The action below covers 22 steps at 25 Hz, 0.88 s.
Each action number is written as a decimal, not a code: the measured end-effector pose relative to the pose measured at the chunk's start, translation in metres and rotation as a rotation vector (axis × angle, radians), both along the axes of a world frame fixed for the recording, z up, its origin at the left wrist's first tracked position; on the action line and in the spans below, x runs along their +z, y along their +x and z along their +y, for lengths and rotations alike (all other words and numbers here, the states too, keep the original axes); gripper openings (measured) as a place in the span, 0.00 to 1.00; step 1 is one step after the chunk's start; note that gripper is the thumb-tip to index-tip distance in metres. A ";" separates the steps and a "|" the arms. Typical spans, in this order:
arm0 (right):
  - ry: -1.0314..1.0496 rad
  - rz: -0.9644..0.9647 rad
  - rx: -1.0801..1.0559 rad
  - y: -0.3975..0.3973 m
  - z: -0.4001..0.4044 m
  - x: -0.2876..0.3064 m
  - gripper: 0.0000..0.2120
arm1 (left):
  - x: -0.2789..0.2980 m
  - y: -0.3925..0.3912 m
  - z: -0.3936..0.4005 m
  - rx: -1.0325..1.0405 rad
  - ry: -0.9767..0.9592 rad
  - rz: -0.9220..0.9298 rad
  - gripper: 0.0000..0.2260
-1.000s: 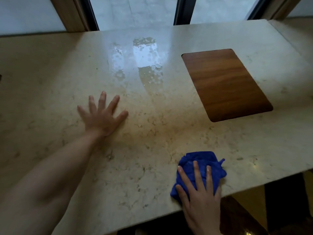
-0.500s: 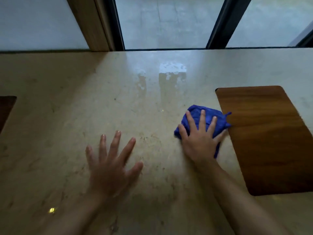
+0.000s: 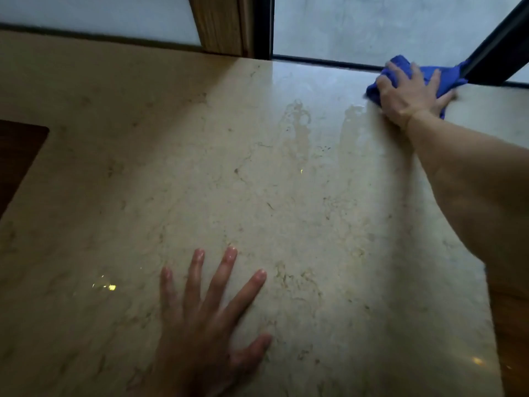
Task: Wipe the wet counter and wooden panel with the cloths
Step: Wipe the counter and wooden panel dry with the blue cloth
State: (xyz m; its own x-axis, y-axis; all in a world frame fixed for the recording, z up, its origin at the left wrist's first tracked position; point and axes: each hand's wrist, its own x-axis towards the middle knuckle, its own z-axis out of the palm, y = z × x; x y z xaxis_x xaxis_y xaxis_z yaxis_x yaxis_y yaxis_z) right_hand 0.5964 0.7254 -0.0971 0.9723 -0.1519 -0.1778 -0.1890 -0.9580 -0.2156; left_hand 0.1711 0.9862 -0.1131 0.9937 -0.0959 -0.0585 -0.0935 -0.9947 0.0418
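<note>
Counter point(image 3: 200, 181): pale veined stone slab filling most of the view, running from the near edge to the window at the far side.
Wet patch point(image 3: 297, 127): streaky film of water on the counter, far of centre, with a second smeared streak just to its right, reaching toward the cloth.
Cloth point(image 3: 400, 65): blue, bunched, lying on the far right of the counter against the window frame; mostly covered by the right hand, with blue showing beyond the fingers and at both sides.
Right hand point(image 3: 409, 93): arm stretched across from the right edge; palm down on the cloth, fingers spread and laid fairly straight over it, pressing it to the stone.
Left hand point(image 3: 209, 319): flat on the bare counter at the near centre, fingers straight and fanned apart, holding nothing.
Wooden panel, right point(image 3: 512, 339): brown strip at the near right edge, beyond the arm; only a sliver shows.
Wooden panel, left point(image 3: 17, 156): dark brown inset at the left edge, cut off by the frame.
Window frame point(image 3: 492, 50): dark bar slanting behind the cloth at the far right.
Wooden post point(image 3: 220, 24): upright at the far centre, beside a dark vertical bar.
</note>
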 end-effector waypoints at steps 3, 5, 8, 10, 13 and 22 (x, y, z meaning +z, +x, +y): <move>0.016 -0.022 0.183 -0.014 0.008 0.001 0.27 | 0.003 0.000 0.000 0.007 0.011 0.071 0.35; 0.029 -0.043 0.288 -0.039 0.015 0.002 0.27 | 0.003 -0.001 0.000 0.008 0.009 0.088 0.35; -0.003 -0.070 0.363 -0.101 0.029 0.000 0.26 | 0.004 -0.003 0.001 0.008 0.000 0.099 0.35; -0.004 -0.055 0.401 -0.158 0.034 -0.001 0.25 | 0.003 -0.001 0.002 0.028 -0.012 0.102 0.35; 0.014 -0.086 0.396 -0.279 0.023 -0.007 0.26 | 0.001 -0.002 0.001 0.064 -0.032 0.091 0.35; -0.040 -0.101 -0.112 -0.700 0.008 -0.006 0.25 | 0.001 -0.004 0.003 0.027 -0.093 0.075 0.37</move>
